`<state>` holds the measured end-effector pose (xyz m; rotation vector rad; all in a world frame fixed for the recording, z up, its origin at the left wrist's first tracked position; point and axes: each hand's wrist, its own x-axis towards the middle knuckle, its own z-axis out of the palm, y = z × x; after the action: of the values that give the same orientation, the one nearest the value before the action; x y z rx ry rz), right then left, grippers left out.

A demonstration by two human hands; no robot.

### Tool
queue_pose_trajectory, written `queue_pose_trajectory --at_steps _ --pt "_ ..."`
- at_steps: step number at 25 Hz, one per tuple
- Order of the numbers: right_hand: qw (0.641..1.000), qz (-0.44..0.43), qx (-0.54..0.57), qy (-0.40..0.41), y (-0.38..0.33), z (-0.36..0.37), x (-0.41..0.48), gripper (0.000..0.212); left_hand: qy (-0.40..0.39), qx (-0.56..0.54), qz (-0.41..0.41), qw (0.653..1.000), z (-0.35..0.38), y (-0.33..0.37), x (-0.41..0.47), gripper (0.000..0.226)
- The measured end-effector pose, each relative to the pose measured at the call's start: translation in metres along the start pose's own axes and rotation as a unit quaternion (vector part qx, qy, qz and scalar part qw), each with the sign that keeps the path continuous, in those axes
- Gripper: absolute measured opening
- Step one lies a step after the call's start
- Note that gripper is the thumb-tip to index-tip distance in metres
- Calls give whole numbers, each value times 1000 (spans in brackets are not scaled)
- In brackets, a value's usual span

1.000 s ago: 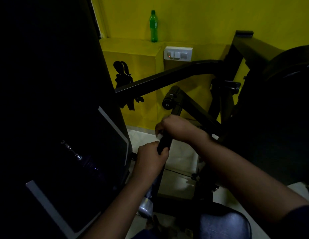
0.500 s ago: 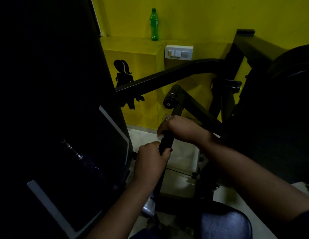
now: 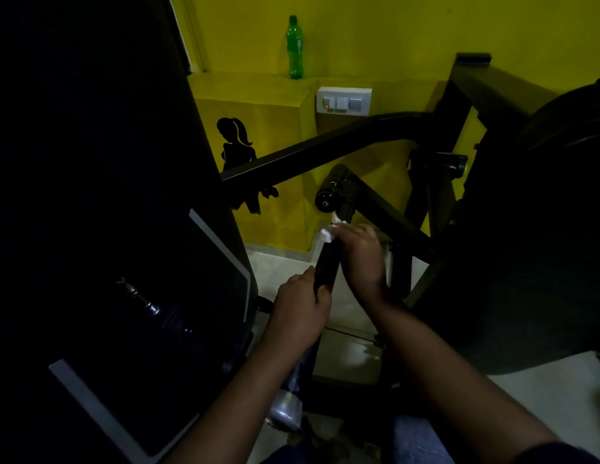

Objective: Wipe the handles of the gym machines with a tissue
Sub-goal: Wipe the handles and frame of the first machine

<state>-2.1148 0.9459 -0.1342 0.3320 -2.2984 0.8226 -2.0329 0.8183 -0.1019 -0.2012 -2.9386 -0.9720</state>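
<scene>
Left hand [image 3: 300, 308] near, fingers curled round the handle [image 3: 326, 267]. Right hand [image 3: 360, 257] farther, just right of it, fingertips pinching the tissue [image 3: 325, 233]. Both forearms reach forward.

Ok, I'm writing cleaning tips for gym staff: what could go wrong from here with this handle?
1. The left hand grips the lower end of the handle, so that stretch may go unwiped unless the grip shifts.
2. The right hand holds the tissue as a small wad close to the joint above; it might snag or tear there.
3. The light is dim, so missed spots would be hard to see.
</scene>
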Motion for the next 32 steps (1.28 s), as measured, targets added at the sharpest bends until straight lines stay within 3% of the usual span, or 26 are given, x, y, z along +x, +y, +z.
queue_pose_trajectory --at_steps 3,7,9,11,13,16,18,20,21,22,25,28,29,32 --pt "994 95 23 51 -5 10 4 25 -19 -31 -18 999 1 0 5 26" --pt "979 148 108 85 -20 4 -49 37 -17 -27 -15 999 5 3 11 23" --pt "972 163 137 99 -21 5 -45 35 -22 -6 -14 1000 8 5 15 31" --pt "953 246 124 123 -8 19 -20 31 -30 15 -16 999 8 8 17 42" --pt "893 393 176 135 7 31 1 24 -34 19 -11 999 7 9 17 48" --pt "744 548 352 151 6 37 -6 12 -28 25 9 999 6 11 15 50" --pt "625 599 490 105 -6 34 -27 12 -21 21 9 1000 9 10 16 49" --pt "476 613 629 49 -13 30 -38 29 -14 19 4 1000 10 10 16 48" --pt "422 613 666 39 -12 28 -34 35 -13 23 9 1000 11 11 16 48" --pt "394 615 683 32 -10 25 -25 34 -13 28 17 999 11 12 15 48" --pt "383 635 669 40 -3 28 5 20 -13 45 34 998 10 12 13 48" --pt "279 616 736 28 -6 37 -8 27 -21 51 40 998 10 10 12 52" --pt "269 607 748 -1 -5 37 -18 28 -26 48 40 998 11 9 13 53" --pt "317 612 720 -79 3 30 -27 21 -34 43 36 998 11 8 13 53"
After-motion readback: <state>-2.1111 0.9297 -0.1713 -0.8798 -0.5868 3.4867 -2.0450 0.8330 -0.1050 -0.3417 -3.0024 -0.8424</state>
